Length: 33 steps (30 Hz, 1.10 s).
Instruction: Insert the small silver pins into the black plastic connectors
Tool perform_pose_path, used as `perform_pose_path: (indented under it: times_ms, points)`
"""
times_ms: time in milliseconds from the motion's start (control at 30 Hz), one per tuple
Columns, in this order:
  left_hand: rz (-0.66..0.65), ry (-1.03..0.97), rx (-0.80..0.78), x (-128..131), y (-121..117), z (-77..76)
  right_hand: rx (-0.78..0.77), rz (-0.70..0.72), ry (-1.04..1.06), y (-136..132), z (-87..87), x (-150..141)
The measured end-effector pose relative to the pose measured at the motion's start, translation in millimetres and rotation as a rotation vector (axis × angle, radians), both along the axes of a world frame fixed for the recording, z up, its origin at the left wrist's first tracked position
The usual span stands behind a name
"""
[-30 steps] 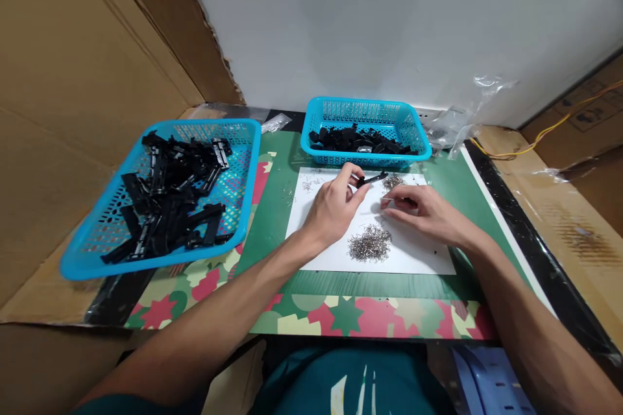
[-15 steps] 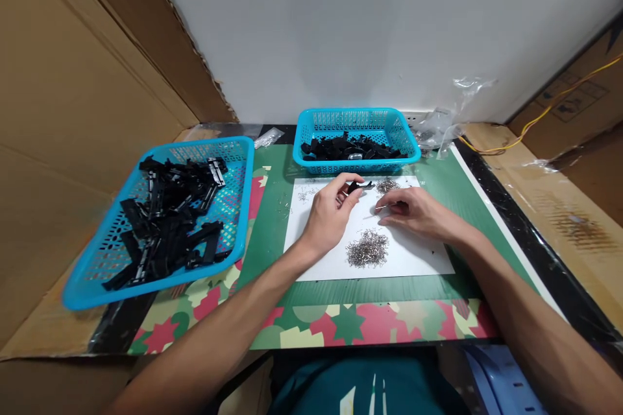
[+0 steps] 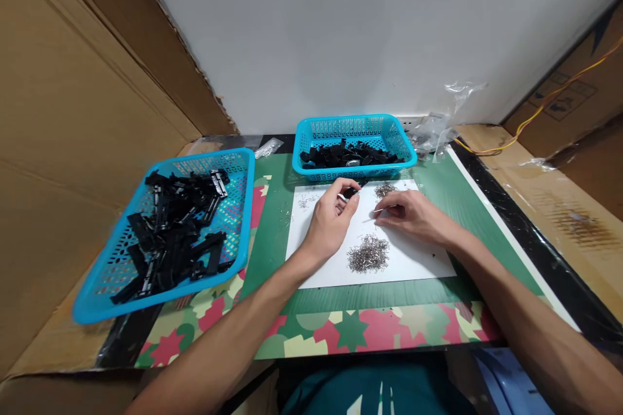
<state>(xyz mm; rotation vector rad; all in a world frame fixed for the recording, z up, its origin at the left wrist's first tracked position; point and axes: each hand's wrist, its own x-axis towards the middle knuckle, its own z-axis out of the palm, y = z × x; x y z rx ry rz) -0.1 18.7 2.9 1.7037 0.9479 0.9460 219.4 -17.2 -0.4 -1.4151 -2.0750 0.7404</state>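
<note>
My left hand point(image 3: 333, 214) is closed around a small black plastic part point(image 3: 350, 192), whose dark end sticks out past the fingertips toward the right. Across from it, my right hand point(image 3: 406, 214) pinches a thin, light metal piece point(image 3: 378, 210); its exact kind is too small to make out. Both hands are over a white sheet of paper point(image 3: 316, 267). Below and between them lies a big heap of tiny metal pieces point(image 3: 368, 254), and a smaller heap point(image 3: 385, 190) sits just beyond the right hand's fingers.
A blue basket point(image 3: 248, 207) of long black parts stands at the left. Behind the paper, a second blue basket point(image 3: 354, 174) holds small black parts. Clear plastic bags point(image 3: 431, 133) lie at the back right. Cardboard walls point(image 3: 73, 110) rise on the left.
The camera view has shifted slightly. The black part in my left hand has turned, its free end now pointing up more. My right hand keeps its pinch near the same spot.
</note>
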Motion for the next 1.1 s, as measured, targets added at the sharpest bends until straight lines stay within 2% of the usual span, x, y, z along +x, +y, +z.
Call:
perform_pose_path:
  times_ms: [400, 567, 667, 867, 1100]
  points:
    - [-0.069, 0.006, -0.03, -4.0, -2.2, 0.3, -0.015, -0.006, 0.014, 0.7, -0.4, 1.0]
    - [-0.062, -0.02, -0.005, -4.0, -0.3, -1.4, 0.031, -0.011, 0.167, -2.0, 3.7, 2.7]
    - [-0.119, -0.049, -0.085, -2.9, -3.1, 1.4, 0.095, -0.026, 0.315, -5.8, 6.9, 0.1]
    - [-0.272, -0.126, -0.411, -2.2, -11.0, 4.8, 0.242, -0.069, 0.479, -13.8, 10.8, -12.9]
    - [-0.277, -0.196, -0.404, -2.8, -11.7, 5.6, 0.252, -0.071, 0.478, -14.1, 10.8, -16.5]
